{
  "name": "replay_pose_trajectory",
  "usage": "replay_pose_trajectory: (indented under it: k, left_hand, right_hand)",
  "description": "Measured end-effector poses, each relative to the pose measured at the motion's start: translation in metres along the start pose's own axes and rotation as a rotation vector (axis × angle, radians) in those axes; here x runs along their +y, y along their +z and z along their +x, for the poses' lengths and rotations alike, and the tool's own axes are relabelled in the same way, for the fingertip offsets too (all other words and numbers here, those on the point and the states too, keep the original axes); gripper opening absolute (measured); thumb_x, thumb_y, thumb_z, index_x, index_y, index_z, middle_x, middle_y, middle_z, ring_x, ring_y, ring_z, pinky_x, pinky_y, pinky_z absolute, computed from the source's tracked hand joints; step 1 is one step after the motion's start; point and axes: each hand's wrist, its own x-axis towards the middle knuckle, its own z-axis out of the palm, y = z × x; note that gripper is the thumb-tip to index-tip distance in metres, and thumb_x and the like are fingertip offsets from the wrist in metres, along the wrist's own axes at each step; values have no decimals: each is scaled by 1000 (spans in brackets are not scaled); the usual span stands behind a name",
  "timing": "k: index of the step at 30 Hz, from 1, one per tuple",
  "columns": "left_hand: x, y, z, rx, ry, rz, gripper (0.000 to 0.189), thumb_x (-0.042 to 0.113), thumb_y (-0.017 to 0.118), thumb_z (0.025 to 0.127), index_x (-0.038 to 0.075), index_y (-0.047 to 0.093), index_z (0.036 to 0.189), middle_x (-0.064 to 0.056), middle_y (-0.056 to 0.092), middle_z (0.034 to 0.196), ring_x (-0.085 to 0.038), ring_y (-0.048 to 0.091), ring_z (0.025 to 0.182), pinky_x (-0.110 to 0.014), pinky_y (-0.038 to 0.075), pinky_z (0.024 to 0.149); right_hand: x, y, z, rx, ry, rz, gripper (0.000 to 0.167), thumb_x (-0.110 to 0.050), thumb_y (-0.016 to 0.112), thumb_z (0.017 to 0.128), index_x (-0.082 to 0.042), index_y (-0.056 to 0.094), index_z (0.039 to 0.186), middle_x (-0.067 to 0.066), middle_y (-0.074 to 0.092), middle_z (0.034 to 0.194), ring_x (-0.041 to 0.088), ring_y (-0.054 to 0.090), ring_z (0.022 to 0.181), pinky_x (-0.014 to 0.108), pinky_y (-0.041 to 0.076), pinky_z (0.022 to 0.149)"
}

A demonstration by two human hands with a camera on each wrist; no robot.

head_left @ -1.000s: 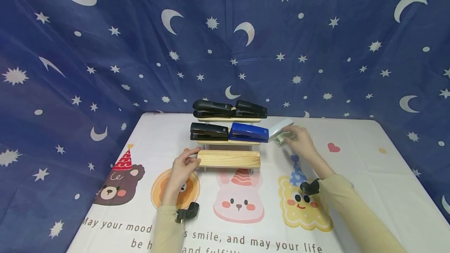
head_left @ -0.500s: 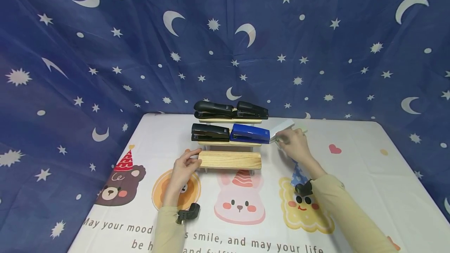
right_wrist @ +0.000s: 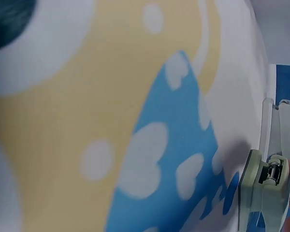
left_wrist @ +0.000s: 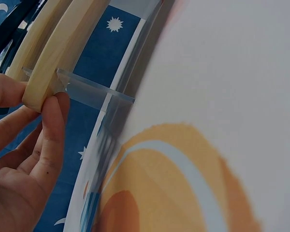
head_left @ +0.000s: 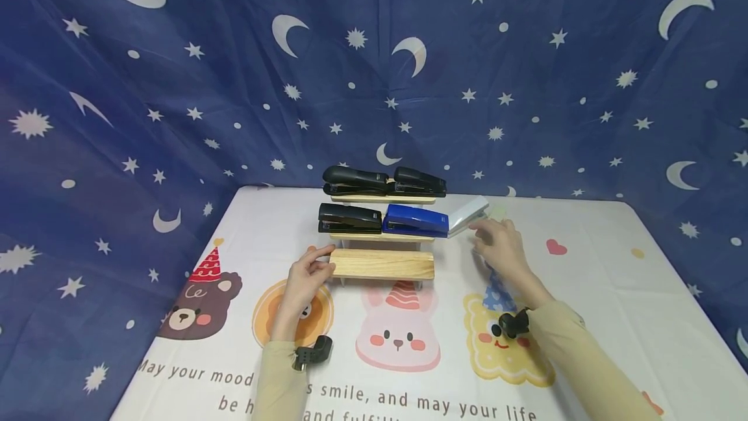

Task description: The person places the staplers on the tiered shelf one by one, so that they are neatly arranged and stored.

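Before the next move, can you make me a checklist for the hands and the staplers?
1. Left hand pinching the left end of the bottom shelf: ok.
2. Two black staplers side by side on the top shelf: ok.
3. Third black stapler and blue stapler on the middle shelf: ok.
4. White stapler lined up with the blue stapler: not ok, it lies at a slant.
5. White stapler clear of the blue stapler: cannot tell.
6. Right hand gripping the pale green stapler firmly: cannot tell, its fingers are mostly outside the right wrist view.
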Motion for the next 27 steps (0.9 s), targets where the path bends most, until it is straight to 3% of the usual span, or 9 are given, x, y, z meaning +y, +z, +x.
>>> replay_pose_trajectory:
  k: [6,10,14,18,21,23,25,27]
  left_hand:
    - [0,1,0,10,10,20,40,8,64,90,8,60,130,-17,63,109,-12,67,90,-15,43,58]
    - [1,1,0,-2,2,17,41,8,63,91,8,59,132,-21,56,120,-3,64,84,-15,42,58]
    - [2,-1,0,-3,-23,6,42,8,63,91,8,58,132,-27,55,122,2,61,77,-15,42,59]
    - [7,-1,-3,-13,-48,-1,43,8,63,91,6,56,134,-24,48,132,-8,65,91,-15,44,62]
    - [18,-1,-8,-21,-43,1,43,6,62,91,3,55,134,-27,52,127,-25,61,113,-15,45,63]
    - [26,0,-12,-19,-42,4,43,4,61,91,2,56,133,-27,58,119,-33,58,119,-14,45,64]
    - [32,1,-15,-13,-33,13,42,3,61,91,1,56,132,-25,62,111,-32,59,117,-14,46,64]
    - [32,1,-14,-12,-29,9,42,3,62,91,0,56,132,-24,60,115,-24,65,107,-14,47,64]
  right_hand:
    - [10,-8,-11,14,5,32,29,-12,65,86,-7,66,115,14,69,102,26,45,91,44,32,80]
    - [18,-13,-17,20,21,60,30,-10,66,86,-7,65,116,15,68,104,27,44,91,46,31,82]
    - [22,-13,-20,49,55,136,37,-7,66,86,-4,61,122,20,64,108,32,45,100,50,34,86]
    - [22,-10,-19,115,144,217,51,-6,68,85,0,50,133,23,53,122,37,43,112,51,40,91]
    - [21,-7,-17,142,228,249,65,-9,69,85,1,39,141,25,45,132,40,42,119,54,41,97]
    - [19,-5,-15,137,292,260,70,-13,69,86,1,33,145,27,43,137,44,42,123,55,41,101]
    - [18,-4,-13,118,354,270,74,-16,68,88,2,28,147,30,42,140,47,44,126,56,41,103]
    - [17,-2,-11,96,410,262,75,-20,66,90,3,25,148,32,43,141,48,44,128,56,41,103]
